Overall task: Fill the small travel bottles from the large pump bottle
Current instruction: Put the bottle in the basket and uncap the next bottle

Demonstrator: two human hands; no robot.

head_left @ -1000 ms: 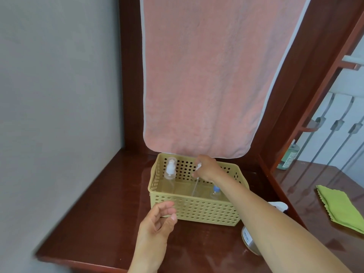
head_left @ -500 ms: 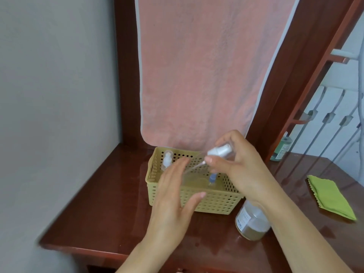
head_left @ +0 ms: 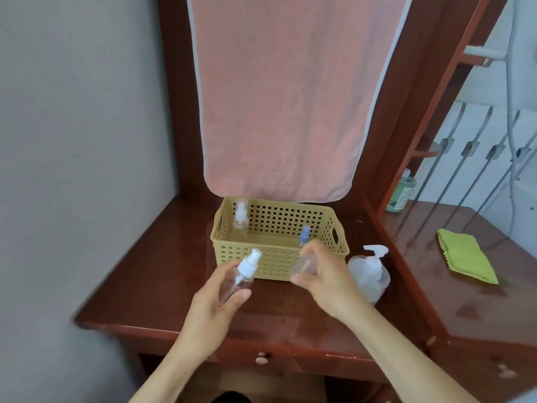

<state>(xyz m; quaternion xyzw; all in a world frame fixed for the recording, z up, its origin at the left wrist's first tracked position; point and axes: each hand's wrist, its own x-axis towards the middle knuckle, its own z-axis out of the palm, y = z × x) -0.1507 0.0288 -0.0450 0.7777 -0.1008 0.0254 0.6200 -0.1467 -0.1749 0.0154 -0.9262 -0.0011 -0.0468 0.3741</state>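
Above the desk (head_left: 139, 289), before the yellow basket (head_left: 273, 257), my left hand (head_left: 213, 311) grips a small spray bottle (head_left: 243, 270), tilted. My right hand (head_left: 329, 282) pinches a clear piece (head_left: 303, 264) too blurred to name. Just beside that hand, the large pump bottle (head_left: 370, 273) stands on the desk.

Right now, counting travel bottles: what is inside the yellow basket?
Inside the basket stand two: a white-topped bottle back left, a blue-topped bottle front right. The right hand and the front wall hide its body.

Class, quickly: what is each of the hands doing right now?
Left hand: holds a small spray bottle.
Right hand: pinches a clear piece, too blurred to name.
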